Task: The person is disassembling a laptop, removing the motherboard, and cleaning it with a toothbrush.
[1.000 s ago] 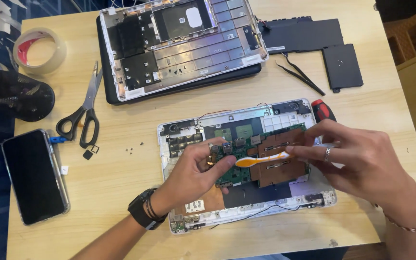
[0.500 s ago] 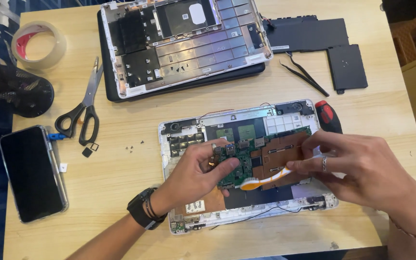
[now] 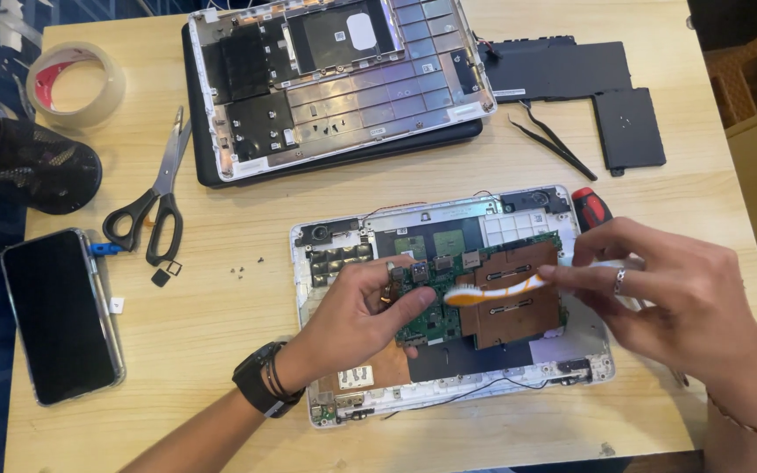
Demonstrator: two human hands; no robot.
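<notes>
Over the green circuit board (image 3: 449, 302), an orange-and-white toothbrush (image 3: 501, 286) lengthwise left-right, bristles leftward, pinched in the right hand (image 3: 668, 298).

Dragged orange-and-white plastic toothbrush (image 3: 501, 287) back up onto copper plate of green circuit board (image 3: 484, 302); my right hand (image 3: 668, 302) shifted right.

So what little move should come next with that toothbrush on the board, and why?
Probably a short stroke leftward. The right hand has the orange-and-white toothbrush with its bristles at the left edge of the copper plate, while the left hand steadies the green circuit board, whose left part lies just beyond.
</notes>
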